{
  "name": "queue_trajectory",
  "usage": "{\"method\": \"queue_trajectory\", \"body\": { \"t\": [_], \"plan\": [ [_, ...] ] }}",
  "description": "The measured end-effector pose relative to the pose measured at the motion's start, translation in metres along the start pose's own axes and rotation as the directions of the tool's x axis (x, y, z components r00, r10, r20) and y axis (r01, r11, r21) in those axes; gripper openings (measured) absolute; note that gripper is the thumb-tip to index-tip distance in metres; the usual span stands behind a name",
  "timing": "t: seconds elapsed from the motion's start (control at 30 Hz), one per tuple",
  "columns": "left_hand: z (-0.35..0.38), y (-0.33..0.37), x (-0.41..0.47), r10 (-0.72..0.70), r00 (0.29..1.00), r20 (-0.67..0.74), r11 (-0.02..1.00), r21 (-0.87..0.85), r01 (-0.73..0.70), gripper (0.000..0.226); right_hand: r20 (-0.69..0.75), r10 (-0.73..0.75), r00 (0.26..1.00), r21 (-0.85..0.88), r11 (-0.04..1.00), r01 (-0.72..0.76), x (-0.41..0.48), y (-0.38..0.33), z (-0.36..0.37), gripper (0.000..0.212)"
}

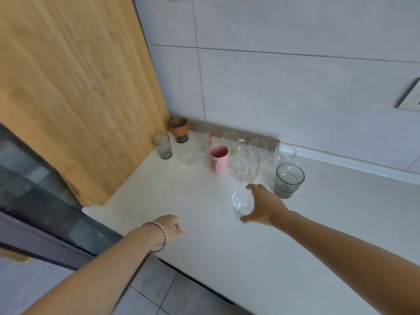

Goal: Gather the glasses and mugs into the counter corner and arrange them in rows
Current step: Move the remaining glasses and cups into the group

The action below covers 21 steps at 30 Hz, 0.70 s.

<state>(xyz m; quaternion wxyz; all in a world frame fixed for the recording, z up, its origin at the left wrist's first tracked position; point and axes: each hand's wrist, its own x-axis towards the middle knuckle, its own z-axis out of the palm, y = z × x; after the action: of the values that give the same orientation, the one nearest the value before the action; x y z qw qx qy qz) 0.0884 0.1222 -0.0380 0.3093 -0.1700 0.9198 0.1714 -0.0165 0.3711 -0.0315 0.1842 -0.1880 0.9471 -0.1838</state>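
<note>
Several glasses and mugs stand in the corner of the white counter (pixel 204 242). Along the back are a small grey glass (pixel 162 146), an orange-banded cup (pixel 179 129), a tall clear glass (pixel 205 135), a clear mug (pixel 232 143) and two clear glasses (pixel 258 149) (pixel 285 153). In front stand a low clear glass (pixel 192 155), a pink mug (pixel 219 157), a clear glass (pixel 248 169) and a wide grey glass (pixel 288 180). My right hand (pixel 264 204) curls round a small clear glass (pixel 242 202) standing on the counter. My left hand (pixel 170 228) hovers loosely curled over the counter and holds nothing.
A wooden board (pixel 75 92) leans upright on the left and walls in the corner. Tiled wall (pixel 295 87) runs behind the glasses. The counter's front edge drops to a tiled floor (pixel 159 292) below my left forearm.
</note>
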Motion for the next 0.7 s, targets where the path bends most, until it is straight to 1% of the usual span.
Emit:
{"method": "queue_trajectory", "body": {
  "t": [0.17,0.3,0.43,0.53,0.63,0.7],
  "plan": [
    [-0.04,-0.061,0.016,-0.052,0.998,-0.037,0.998,-0.035,0.051,0.025,-0.01,-0.001,1.0,0.047,0.999,0.001,0.043,-0.061,0.016,0.095],
    [-0.067,-0.093,0.041,-0.087,0.996,-0.013,0.995,-0.051,0.086,0.027,-0.005,-0.016,1.0,0.022,1.0,0.016,0.088,-0.094,0.025,0.097],
    [-0.093,-0.118,0.076,-0.103,0.994,-0.025,0.993,-0.06,0.102,0.012,0.007,-0.046,0.999,-0.005,0.999,0.046,0.137,-0.123,0.038,0.098],
    [-0.109,-0.132,0.1,-0.101,0.995,0.003,0.993,-0.056,0.101,0.01,0.038,-0.043,0.998,-0.002,0.999,0.043,0.17,-0.149,0.053,0.097],
    [-0.119,-0.15,0.122,-0.098,0.994,0.039,0.992,-0.082,0.101,0.011,0.074,-0.042,0.996,0.023,0.999,0.04,0.198,-0.181,0.071,0.092],
    [-0.124,-0.164,0.134,-0.108,0.992,0.062,0.991,-0.075,0.112,0.017,0.072,-0.023,0.997,0.058,0.998,0.019,0.214,-0.205,0.083,0.089]
  ]
}}
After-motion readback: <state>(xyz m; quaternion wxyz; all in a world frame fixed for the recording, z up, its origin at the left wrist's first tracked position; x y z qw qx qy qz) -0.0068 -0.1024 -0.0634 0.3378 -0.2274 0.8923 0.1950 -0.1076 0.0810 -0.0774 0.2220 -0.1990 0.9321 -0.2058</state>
